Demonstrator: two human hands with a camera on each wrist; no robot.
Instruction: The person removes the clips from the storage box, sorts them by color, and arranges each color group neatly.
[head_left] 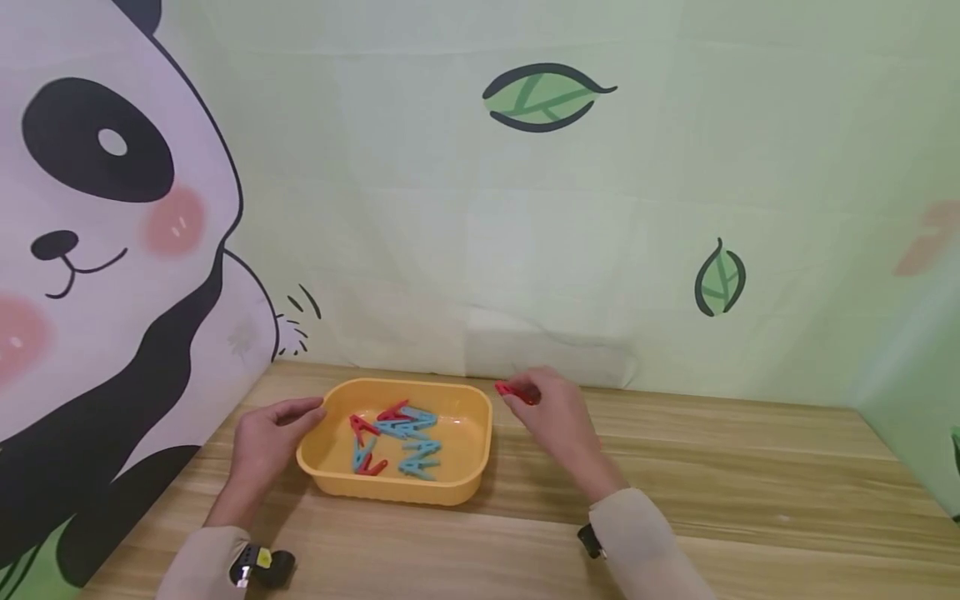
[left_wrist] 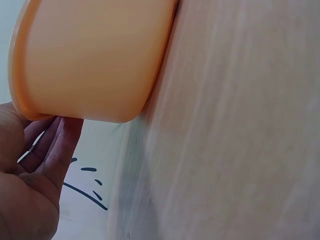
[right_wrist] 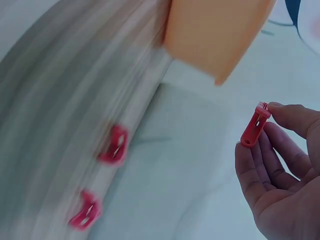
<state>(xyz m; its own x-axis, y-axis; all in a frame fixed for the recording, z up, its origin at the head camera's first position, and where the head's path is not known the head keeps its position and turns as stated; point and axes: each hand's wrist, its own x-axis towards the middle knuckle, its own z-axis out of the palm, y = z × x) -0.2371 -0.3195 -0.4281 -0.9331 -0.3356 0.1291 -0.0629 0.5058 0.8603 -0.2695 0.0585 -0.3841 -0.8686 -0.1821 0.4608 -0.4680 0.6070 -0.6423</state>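
Note:
A yellow plastic basin (head_left: 397, 492) stands on the table, with several blue clothespins (head_left: 416, 462) and red clothespins (head_left: 363, 429) lying loose in it. My left hand (head_left: 266, 437) grips the basin's left rim; in the left wrist view its fingers (left_wrist: 62, 150) reach the outer side, under the rim. To the basin's right and above the table, my right hand (head_left: 558, 421) pinches a red clothespin (right_wrist: 255, 125) between thumb and fingertips. Two further red clothespins (right_wrist: 115, 145) lie on the table in the right wrist view, hidden from the head view.
The wooden table (head_left: 712, 483) runs back to a pale green wall cloth (head_left: 390, 208) printed with leaves and a large panda (head_left: 97, 208). At the left the cloth borders the table closely. Each wrist wears a dark strap device (head_left: 273, 569).

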